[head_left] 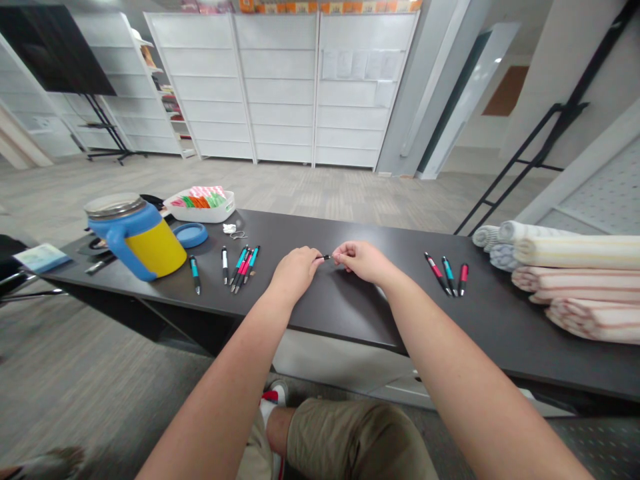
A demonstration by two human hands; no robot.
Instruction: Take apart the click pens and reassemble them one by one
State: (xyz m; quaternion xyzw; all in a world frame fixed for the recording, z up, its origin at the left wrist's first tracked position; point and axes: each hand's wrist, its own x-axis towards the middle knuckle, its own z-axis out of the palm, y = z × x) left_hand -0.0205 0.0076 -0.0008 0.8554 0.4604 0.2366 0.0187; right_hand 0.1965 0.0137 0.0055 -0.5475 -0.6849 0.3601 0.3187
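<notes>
My left hand point(296, 272) is closed round a pen point(325, 257), of which only a short dark end sticks out past the fingers. Facing it, my right hand point(364, 261) is pinched close to that end; whatever its fingertips hold is too small or hidden to make out. Both hands are low over the dark desk point(327, 307). To the left lie a teal pen point(195, 276), a white pen point(225, 265) and a bunch of several teal and red pens point(244, 269). Right of my hands are a red pen point(437, 272), another teal pen point(449, 275) and a shorter red pen piece point(463, 279).
A blue and yellow mug point(155, 243) stands at the left, beside a blue round lid point(191, 235). Behind are a white tray point(205, 213) of colourful packets and a small white item with a cord point(231, 229). Rolled striped cloths point(590, 283) are stacked at the right.
</notes>
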